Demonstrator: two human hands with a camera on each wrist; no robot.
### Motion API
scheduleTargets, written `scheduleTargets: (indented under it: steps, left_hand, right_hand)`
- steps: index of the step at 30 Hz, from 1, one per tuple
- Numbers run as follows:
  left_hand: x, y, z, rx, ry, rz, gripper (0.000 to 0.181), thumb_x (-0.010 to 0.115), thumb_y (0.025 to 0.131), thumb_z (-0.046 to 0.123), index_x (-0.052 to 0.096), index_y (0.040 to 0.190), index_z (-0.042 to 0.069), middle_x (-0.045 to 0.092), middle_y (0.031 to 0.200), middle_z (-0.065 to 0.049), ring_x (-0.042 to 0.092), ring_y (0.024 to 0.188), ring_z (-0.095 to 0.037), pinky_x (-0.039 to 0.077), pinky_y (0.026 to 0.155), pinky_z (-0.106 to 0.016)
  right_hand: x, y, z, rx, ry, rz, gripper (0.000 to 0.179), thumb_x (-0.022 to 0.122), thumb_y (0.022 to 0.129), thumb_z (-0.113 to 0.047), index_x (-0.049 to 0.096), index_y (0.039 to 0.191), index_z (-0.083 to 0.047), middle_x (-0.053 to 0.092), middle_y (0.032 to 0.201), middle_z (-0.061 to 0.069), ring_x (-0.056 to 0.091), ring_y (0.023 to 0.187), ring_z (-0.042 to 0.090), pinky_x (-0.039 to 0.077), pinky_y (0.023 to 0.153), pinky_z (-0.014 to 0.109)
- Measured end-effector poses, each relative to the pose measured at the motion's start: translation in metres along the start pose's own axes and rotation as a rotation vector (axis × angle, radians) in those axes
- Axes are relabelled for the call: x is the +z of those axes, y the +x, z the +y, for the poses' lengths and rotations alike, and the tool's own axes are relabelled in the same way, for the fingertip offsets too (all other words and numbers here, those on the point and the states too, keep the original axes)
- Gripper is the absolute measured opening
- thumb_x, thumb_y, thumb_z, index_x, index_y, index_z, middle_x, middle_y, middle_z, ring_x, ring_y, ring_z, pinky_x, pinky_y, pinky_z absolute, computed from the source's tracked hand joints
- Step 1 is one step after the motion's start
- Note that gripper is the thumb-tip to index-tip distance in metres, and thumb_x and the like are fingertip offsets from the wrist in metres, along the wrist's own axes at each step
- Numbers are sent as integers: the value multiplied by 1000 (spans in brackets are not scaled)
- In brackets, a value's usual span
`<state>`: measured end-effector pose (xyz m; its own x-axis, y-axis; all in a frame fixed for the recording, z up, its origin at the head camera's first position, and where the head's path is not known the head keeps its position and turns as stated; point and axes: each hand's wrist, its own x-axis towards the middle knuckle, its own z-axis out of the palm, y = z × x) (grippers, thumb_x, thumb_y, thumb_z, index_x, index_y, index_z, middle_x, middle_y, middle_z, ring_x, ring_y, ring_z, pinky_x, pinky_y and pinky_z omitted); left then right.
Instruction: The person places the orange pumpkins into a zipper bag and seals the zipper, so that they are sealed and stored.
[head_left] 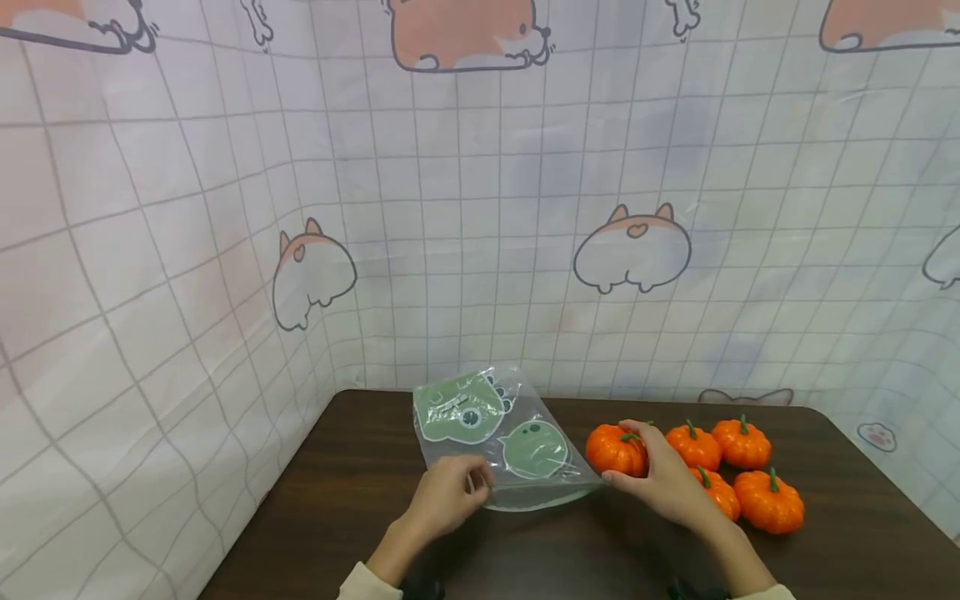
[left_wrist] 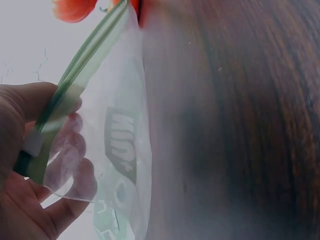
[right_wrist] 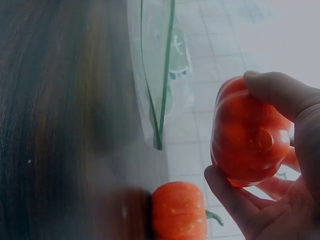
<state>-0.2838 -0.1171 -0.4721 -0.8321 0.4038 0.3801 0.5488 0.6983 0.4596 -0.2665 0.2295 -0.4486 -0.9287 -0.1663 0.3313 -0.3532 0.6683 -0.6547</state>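
Observation:
A clear zip bag with green cartoon prints lies on the dark table, its green-edged mouth toward me. My left hand pinches the mouth's edge near its left end; in the left wrist view a white slider sits on the green strip beside the fingers. To the right of the bag, my right hand grips a small orange pumpkin with a green stem. In the right wrist view the held pumpkin is off the table, apart from the bag, whose mouth stands slightly parted.
Several more orange pumpkins are grouped on the right of the table, just beyond my right hand. Behind the table hangs a white gridded cloth with dog drawings, which also runs along the left side.

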Motion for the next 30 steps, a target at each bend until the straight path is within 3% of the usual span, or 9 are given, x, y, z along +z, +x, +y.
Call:
scheduleTargets:
  steps: [7, 13, 21, 30]
  left_hand:
    - [3, 1, 3, 12, -1, 50, 16, 75, 83, 9, 69, 83, 24, 64, 72, 16, 54, 63, 2, 45, 62, -18]
    - [7, 1, 4, 30, -3, 102, 16, 75, 82, 9, 70, 82, 24, 66, 73, 15, 54, 64, 4, 46, 63, -17]
    - [10, 1, 4, 23, -32, 139, 17, 76, 82, 8, 70, 82, 24, 67, 72, 14, 54, 64, 5, 48, 63, -17]
    - [11, 1, 7, 10, -55, 178, 15, 76, 82, 6, 70, 80, 21, 68, 71, 12, 57, 63, 1, 48, 61, -16]
  right_hand:
    - [-2, -2, -1, 13, 6, -3, 80, 81, 85, -45, 43, 147, -10, 56, 141, 19, 59, 119, 33, 52, 100, 56]
    - [2, -3, -5, 16, 22, -53, 81, 82, 84, -47, 43, 147, -15, 55, 146, 17, 61, 120, 32, 51, 100, 56]
    - [13, -4, -5, 17, 72, -148, 84, 85, 81, -47, 43, 149, -21, 54, 150, 12, 62, 117, 25, 54, 93, 39]
    - [20, -5, -13, -30, 80, -194, 81, 85, 80, -46, 47, 146, -17, 58, 145, 10, 62, 113, 23, 54, 90, 30]
